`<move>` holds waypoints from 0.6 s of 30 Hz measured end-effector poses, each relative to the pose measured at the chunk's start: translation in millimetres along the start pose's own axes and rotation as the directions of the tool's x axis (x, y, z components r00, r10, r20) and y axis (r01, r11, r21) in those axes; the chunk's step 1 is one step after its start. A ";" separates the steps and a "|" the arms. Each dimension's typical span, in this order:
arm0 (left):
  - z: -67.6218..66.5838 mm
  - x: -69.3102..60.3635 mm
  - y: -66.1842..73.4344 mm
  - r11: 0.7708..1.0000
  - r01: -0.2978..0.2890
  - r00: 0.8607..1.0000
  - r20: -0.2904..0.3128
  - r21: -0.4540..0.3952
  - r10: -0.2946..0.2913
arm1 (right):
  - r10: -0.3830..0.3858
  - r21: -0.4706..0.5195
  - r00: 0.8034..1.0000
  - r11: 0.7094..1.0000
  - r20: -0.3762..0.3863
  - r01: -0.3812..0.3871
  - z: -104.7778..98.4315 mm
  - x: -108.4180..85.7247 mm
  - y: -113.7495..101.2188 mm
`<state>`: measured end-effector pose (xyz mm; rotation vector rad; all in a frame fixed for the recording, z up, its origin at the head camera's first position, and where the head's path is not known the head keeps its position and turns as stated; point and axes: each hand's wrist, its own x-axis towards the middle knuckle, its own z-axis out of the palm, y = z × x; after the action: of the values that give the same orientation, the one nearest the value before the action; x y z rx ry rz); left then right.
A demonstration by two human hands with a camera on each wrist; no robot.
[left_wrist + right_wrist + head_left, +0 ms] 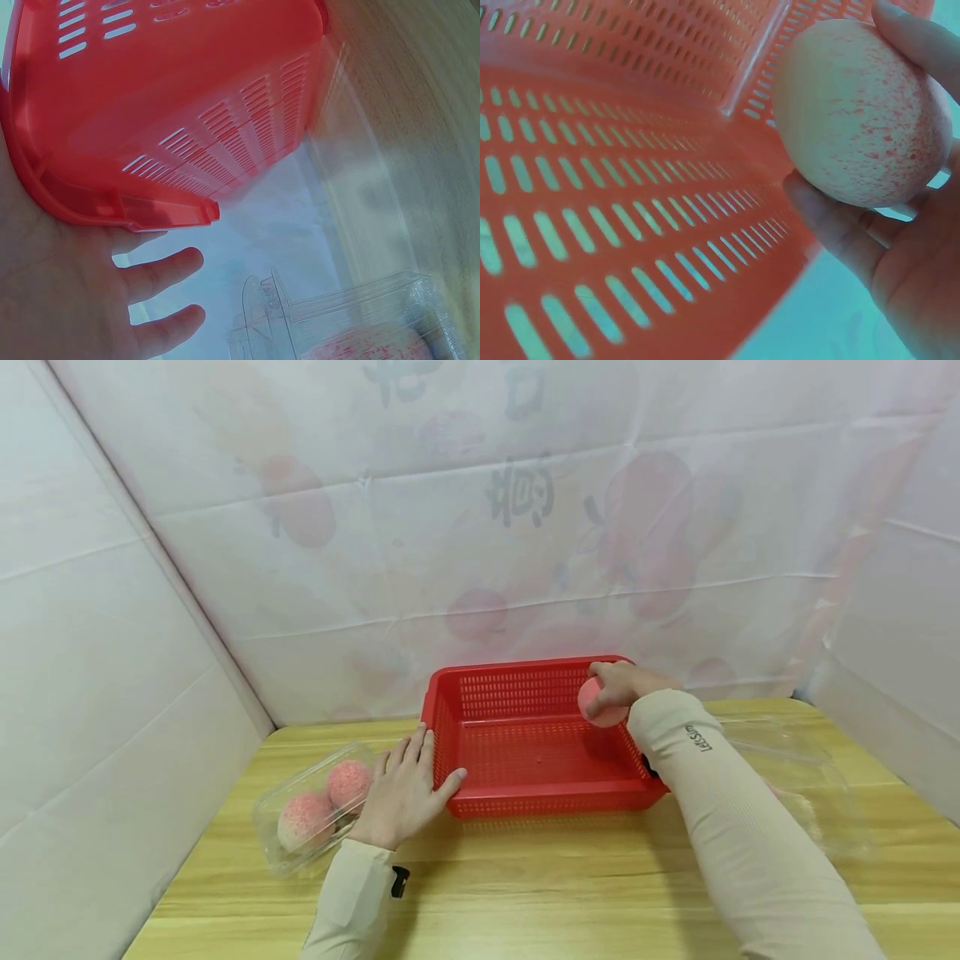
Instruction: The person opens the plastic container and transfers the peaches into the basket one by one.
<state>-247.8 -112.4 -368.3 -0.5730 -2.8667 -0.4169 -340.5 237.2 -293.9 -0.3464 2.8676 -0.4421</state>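
Observation:
A red plastic basket [540, 789] with slotted walls stands on the table. My right hand [622, 683] grips a pale peach with pink speckles [862, 112] between thumb and fingers, at the basket's back right corner. In the head view the peach [602, 703] shows pink, partly covered by the fingers. My left hand [401, 789] rests against the basket's left rim with its fingers extended. Just left of that hand lies a clear plastic box [273, 827] with two pink-and-white peaches visible, one of them a speckled peach [306, 821]; the hand covers part of the box.
At the right a second clear plastic container [832, 802] lies partly behind my right sleeve, its contents mostly hidden. The wooden table [525, 893] reaches back to a white printed cloth wall [420, 560], with more cloth on both sides.

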 end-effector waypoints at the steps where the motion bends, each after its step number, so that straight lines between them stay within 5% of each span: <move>1: 0.0 -0.1 0.2 1.000 0.000 1.000 0.001 -0.001 0.000 | 0.004 0.008 1.000 1.000 0.000 -0.004 1.7 0.7 0.9; 18: -0.6 -0.7 5.1 1.000 0.003 1.000 0.025 -0.005 -0.003 | 0.125 0.032 0.990 0.991 0.058 -0.127 20.7 5.7 11.5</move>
<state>-245.1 -108.2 -366.7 -0.5785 -2.8915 -0.4206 -343.0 240.7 -317.8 -0.1678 2.8030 -0.4518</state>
